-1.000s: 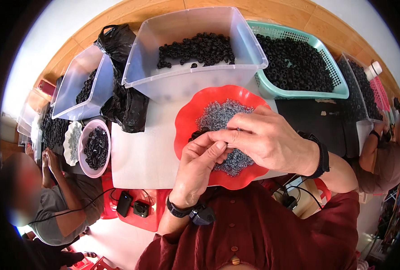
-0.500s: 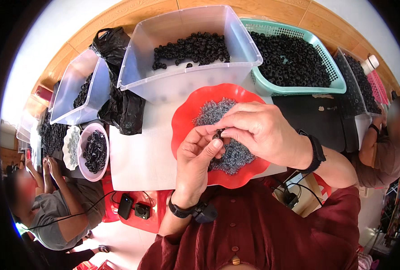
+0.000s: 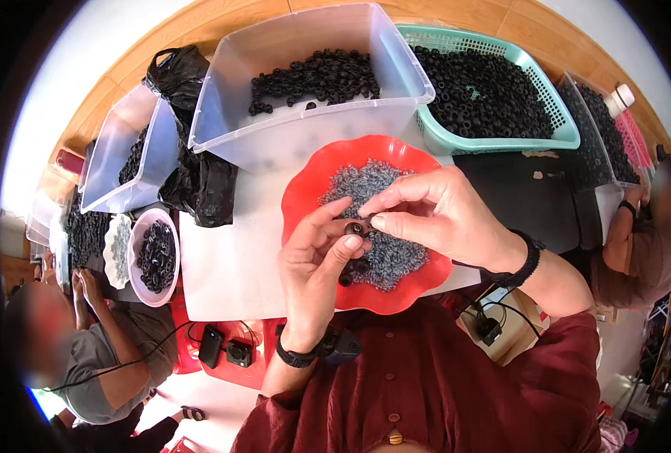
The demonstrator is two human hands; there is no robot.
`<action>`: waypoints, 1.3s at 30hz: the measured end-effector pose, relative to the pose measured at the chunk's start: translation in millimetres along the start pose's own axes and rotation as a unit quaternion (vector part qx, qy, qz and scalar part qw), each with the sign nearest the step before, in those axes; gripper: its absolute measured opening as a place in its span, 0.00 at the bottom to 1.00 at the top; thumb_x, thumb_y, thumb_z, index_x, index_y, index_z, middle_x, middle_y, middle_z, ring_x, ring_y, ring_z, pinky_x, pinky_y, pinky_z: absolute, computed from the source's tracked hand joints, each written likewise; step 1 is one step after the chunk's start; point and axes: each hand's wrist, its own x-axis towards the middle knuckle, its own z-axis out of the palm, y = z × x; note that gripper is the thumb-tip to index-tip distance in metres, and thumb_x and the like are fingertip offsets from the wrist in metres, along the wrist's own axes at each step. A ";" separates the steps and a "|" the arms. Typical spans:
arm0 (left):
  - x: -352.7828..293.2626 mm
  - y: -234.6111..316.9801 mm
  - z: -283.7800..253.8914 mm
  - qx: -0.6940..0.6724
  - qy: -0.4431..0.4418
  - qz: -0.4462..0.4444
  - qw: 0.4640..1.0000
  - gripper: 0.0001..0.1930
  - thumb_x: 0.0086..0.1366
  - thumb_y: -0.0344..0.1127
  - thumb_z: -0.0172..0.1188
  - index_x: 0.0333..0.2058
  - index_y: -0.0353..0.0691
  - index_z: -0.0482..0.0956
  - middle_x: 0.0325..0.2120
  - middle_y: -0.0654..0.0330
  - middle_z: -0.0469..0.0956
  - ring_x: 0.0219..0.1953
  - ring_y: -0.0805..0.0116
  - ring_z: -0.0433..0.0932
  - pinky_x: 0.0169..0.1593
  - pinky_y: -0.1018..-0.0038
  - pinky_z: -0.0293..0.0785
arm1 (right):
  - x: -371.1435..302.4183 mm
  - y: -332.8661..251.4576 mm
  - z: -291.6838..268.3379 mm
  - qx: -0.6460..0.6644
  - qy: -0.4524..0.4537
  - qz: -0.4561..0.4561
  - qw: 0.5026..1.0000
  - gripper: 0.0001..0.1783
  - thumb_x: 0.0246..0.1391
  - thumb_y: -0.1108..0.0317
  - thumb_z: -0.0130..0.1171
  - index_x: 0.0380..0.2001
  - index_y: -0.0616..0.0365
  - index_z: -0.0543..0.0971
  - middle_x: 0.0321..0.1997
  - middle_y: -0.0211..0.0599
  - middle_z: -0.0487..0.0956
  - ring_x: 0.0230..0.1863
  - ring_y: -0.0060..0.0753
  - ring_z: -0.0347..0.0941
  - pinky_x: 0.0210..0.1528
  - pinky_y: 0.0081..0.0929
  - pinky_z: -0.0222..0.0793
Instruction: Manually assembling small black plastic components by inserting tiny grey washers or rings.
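Note:
My left hand [image 3: 313, 260] is over the left side of a red wavy-rimmed bowl [image 3: 302, 185], with a small black ring-shaped part [image 3: 353, 228] pinched between thumb and finger. More black parts [image 3: 353, 272] rest lower in the same hand, partly hidden by its fingers. My right hand [image 3: 460, 219] comes from the right, thumb and forefinger pressed together just beside the pinched part; whatever lies between those tips is too small to make out. Under both hands, the bowl holds a heap of small grey, clear-looking pieces [image 3: 399, 260].
Behind the bowl stand a clear plastic bin [image 3: 275, 147] and a green basket [image 3: 494, 143], both with black parts. A black plastic bag [image 3: 207, 189] and a pink bowl [image 3: 152, 294] are at left. People sit on either side. A red stool [image 3: 226, 366] carries small devices.
My hands have drawn slightly apart, and the left has turned so that the black part's open end and the others in the palm show more. The view has shifted slightly.

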 end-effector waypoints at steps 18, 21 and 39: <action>-5.3 -2.5 5.9 0.076 0.002 0.029 0.997 0.10 0.64 0.19 0.52 0.45 0.31 0.69 0.34 0.57 0.78 0.37 0.74 0.78 0.42 0.81 0.74 | 2.9 6.9 1.4 -0.054 -0.023 -0.034 0.998 0.08 0.54 0.76 0.60 0.38 0.66 0.81 0.32 0.34 0.81 0.34 0.18 0.75 0.38 0.17 0.71; -5.5 -2.4 7.2 0.100 0.012 0.055 0.993 0.10 0.63 0.18 0.53 0.44 0.30 0.69 0.34 0.57 0.78 0.37 0.74 0.78 0.42 0.80 0.74 | 3.8 4.5 1.6 -0.030 -0.014 -0.021 0.999 0.08 0.51 0.76 0.60 0.35 0.67 0.81 0.29 0.38 0.82 0.32 0.18 0.76 0.36 0.18 0.72; -6.0 -4.4 6.7 0.239 0.042 0.113 0.964 0.10 0.60 0.20 0.57 0.41 0.32 0.74 0.32 0.57 0.78 0.32 0.72 0.79 0.38 0.79 0.74 | 9.0 -1.4 -8.5 -0.132 -0.052 -0.004 0.990 0.10 0.48 0.75 0.61 0.36 0.66 0.81 0.26 0.33 0.80 0.26 0.17 0.72 0.30 0.17 0.68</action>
